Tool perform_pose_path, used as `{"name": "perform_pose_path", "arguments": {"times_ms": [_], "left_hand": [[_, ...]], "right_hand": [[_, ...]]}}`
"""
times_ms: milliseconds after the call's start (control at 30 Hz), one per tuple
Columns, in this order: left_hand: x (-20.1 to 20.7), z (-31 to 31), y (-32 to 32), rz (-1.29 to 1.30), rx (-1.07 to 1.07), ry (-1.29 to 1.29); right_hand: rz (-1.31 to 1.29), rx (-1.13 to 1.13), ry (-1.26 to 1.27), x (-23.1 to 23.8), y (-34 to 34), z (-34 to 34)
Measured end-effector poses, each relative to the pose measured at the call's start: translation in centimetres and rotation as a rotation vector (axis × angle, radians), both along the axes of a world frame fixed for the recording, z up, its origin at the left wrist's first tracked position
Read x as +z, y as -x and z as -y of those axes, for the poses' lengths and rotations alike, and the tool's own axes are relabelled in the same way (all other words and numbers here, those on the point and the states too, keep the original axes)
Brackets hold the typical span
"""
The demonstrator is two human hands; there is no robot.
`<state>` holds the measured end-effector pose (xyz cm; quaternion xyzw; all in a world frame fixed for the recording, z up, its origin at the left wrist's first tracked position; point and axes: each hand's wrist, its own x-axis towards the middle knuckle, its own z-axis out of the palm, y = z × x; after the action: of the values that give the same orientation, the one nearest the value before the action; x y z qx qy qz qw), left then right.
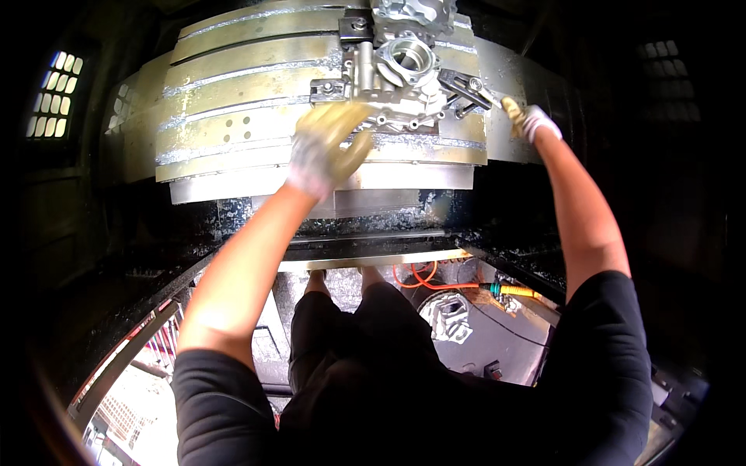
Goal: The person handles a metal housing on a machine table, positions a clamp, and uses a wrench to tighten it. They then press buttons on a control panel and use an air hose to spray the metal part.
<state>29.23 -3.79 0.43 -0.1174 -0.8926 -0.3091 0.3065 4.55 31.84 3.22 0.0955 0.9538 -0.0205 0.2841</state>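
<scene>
Orange hose [454,286] and one loose grey casting [447,317] are seen below the front edge of the slotted table [194,140]. Two gloved hands are counted. The left hand [328,144], blurred, is held with thumb wide from fingers; whether the casting is touched cannot be told. By the right hand [528,122], one wrench [491,99] is gripped closely near the right edge. Toward this edge one clamped casting [400,97] is placed, with three clamps [328,88] counted. At the back edge, one more metal part [412,12] is partly shown.

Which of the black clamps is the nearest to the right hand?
The rightmost clamp; the upper-left clamp and lower-left clamp lie farther from the right hand.
</scene>
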Motion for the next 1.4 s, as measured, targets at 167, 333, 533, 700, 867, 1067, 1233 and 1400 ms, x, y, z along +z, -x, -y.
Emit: {"name": "perform_pose_path", "arguments": {"times_ms": [167,333,533,700,867,1067,1233,1400], "left_hand": [[-6.0,7.0,-24.7,0.267,0.348,-0.116],[-11.1,9.7,-48.7,0.834,0.868,-0.276],[-11.1,7.4,-52.2,0.895,0.862,-0.423],[-9.8,7.6,-46.5,0.923,0.706,-0.510],[-11.7,7.6,-48.7,0.922,0.697,-0.503],[-13.1,8.1,-55.4,1.069,0.968,-0.792],[-17.1,7.6,-64.7,1.107,1.097,-0.951],[-17.3,8.7,-67.5,1.202,1.076,-0.878]], "right_hand": [[0.276,-0.705,0.803,-3.6,-11.6,1.5],[0.099,-1.070,1.476,-6.2,-15.9,9.4],[-0.198,-1.311,1.492,-5.1,-15.9,20.6],[-0.232,-0.286,1.529,-6.0,-25.7,13.2],[0.489,-0.256,1.204,-8.6,-25.5,15.9],[0.444,-0.202,0.996,-13.7,-18.0,19.5],[0.593,-0.175,1.073,-13.9,-14.6,16.8],[0.120,-0.120,0.810,-17.9,-19.3,19.1]]}}
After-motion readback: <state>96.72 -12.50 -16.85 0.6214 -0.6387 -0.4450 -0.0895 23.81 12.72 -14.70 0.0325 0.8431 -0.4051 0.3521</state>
